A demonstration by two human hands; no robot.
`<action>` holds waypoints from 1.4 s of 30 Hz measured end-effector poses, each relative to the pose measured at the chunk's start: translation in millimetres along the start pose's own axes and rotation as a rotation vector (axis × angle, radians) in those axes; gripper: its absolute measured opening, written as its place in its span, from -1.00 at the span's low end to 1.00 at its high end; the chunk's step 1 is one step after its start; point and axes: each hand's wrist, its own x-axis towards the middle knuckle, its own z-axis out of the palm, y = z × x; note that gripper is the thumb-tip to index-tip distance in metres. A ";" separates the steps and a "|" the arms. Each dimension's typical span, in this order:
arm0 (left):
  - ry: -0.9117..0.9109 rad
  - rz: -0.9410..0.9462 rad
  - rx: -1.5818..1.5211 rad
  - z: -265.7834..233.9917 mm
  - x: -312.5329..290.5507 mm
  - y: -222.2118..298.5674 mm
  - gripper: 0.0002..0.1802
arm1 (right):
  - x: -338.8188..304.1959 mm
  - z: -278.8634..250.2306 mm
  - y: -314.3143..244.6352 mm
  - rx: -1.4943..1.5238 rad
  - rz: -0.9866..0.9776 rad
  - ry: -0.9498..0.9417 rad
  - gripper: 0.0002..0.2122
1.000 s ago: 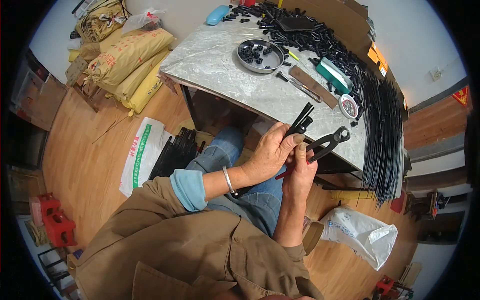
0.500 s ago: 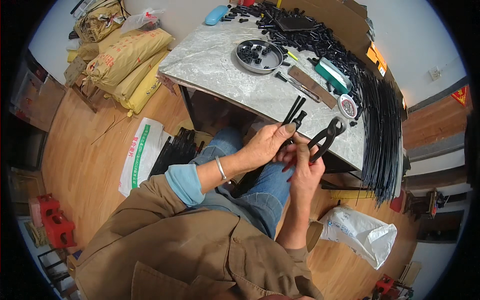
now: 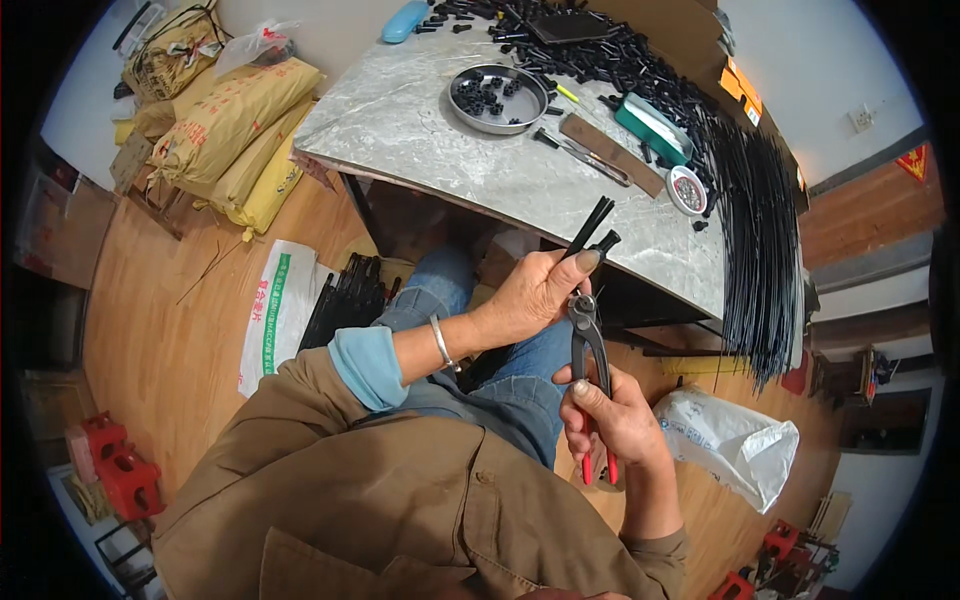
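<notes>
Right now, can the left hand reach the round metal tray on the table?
Probably yes: nothing visible blocks the way over the tabletop to the tray. The left hand is closed around black rods and a black fitting, though, so grasping seems unlikely.

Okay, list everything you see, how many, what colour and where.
Table: one, grey, top centre
Bolt-like pieces: many, black, heaped on table
Long rods: many, black, table's right edge
Tray: one, silver, on table
Small pieces: several, black, in tray
Case: one, blue, table's far left
Box: one, green, table's right
Bowl: one, white, near box
Flat bar: one, brown, on table
Stacked sacks: several, yellow, left
Floor sacks: two, white, left and right
Stools: several, red, lower corners
Pincers: one, black and red, centre
Held rods: few, black, centre
Knobbed piece: one, black, centre
Jacket: one, brown, bottom centre
Legs: two, blue jeans, centre
Left hand: one, bare, around held rods
Right hand: one, bare, around pincers
</notes>
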 end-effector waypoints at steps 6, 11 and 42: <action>0.011 -0.046 0.004 1.4 -2.2 2.2 -0.36 | -6.4 0.3 -20.2 0.080 0.092 -0.014 -0.70; 0.076 0.001 0.020 4.2 -4.8 -1.6 -0.35 | -3.1 4.4 -20.8 0.066 0.200 -0.006 -0.80; 0.246 0.050 0.138 -11.5 22.6 -28.6 -0.38 | 48.9 -35.8 -36.9 -1.393 -0.315 0.305 -0.74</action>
